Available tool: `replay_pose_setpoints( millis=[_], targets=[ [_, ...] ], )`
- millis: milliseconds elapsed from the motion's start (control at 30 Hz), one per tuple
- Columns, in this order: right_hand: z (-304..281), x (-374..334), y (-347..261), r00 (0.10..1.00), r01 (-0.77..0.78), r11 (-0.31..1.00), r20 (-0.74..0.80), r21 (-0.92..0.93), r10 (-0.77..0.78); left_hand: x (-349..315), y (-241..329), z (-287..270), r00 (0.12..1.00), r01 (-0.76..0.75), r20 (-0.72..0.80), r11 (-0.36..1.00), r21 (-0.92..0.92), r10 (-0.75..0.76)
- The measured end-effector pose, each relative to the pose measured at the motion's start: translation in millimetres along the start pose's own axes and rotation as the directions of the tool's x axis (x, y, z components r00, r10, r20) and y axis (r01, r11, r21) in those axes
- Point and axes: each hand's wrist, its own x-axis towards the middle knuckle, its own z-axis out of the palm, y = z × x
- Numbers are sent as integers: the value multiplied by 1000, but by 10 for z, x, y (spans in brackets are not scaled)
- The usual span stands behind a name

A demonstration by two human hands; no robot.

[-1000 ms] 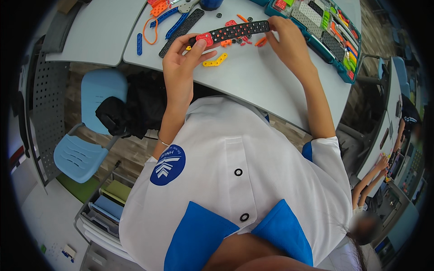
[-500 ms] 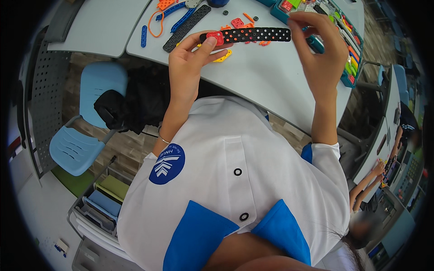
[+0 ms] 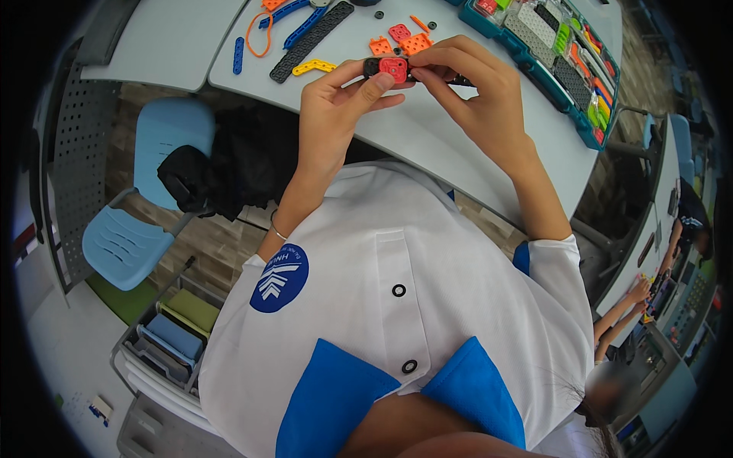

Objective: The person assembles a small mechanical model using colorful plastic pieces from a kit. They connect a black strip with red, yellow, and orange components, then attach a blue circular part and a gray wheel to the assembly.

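My left hand (image 3: 343,99) pinches one end of a long black building strip (image 3: 461,79) full of holes. A red square plate (image 3: 394,69) sits on that end, beside my left thumb. Closed at the strip just right of the red plate, my right hand (image 3: 482,85) covers most of its length; only its far tip shows past the fingers. Whether the right fingertips also hold a small part is hidden. Just beyond my hands lie orange blocks (image 3: 416,43), a red plate (image 3: 399,32) and a yellow angled beam (image 3: 314,66).
A teal case (image 3: 527,57) of sorted parts stands at the table's right. To the left lie a long black strip (image 3: 313,40), a blue beam (image 3: 238,56) and an orange band (image 3: 259,42). Blue chairs (image 3: 174,145) stand left; another person's hands (image 3: 640,290) work far right.
My right hand has moved left from beyond the strip's free end to beside the red plate, its fingers now closed over the strip. My left hand has shifted slightly right with the strip.
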Motion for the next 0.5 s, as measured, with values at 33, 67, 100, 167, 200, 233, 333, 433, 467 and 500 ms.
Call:
replay_pose_setpoints(
  millis=[33, 67, 100, 167, 200, 233, 333, 433, 467, 500],
  targets=[
    [10, -17, 11, 1000, 2, 1000, -2, -6, -2, -13, -6, 10, 1000, 6, -9, 1000, 5, -6],
    [13, -29, 21, 1000, 6, 1000, -5, -16, -6, -17, -10, 24, 1000, 10, -15, 1000, 9, -9],
    [14, -40, 22, 1000, 23, 998, -9, -57, -23, -20, -20, 36, 1000, 13, -22, 1000, 12, -13],
    [14, -60, 9, 998, 55, 989, -12, -137, -57, -35, -51, 55, 1000, -25, -12, 999, 20, 25],
    [5, -69, -1, 999, 54, 990, -4, -133, -55, -49, -63, 64, 999, -43, -9, 999, 24, 43],
    [-8, -72, -13, 999, 52, 990, 5, -130, -52, -64, -72, 72, 999, -46, -11, 999, 20, 46],
    [-58, -77, -63, 999, -14, 998, 33, -54, 16, -119, -106, 85, 998, -64, -26, 997, 41, 66],
    [-100, -114, -154, 992, -91, 993, 83, -72, 97, -184, -138, 122, 993, -105, -35, 987, 124, 110],
    [-112, -122, -174, 988, -110, 989, 100, -99, 120, -201, -144, 139, 991, -127, -29, 981, 150, 132],
    [-110, -140, -174, 986, -124, 989, 102, -82, 132, -221, -145, 147, 988, -149, -23, 973, 175, 155]
  ],
)
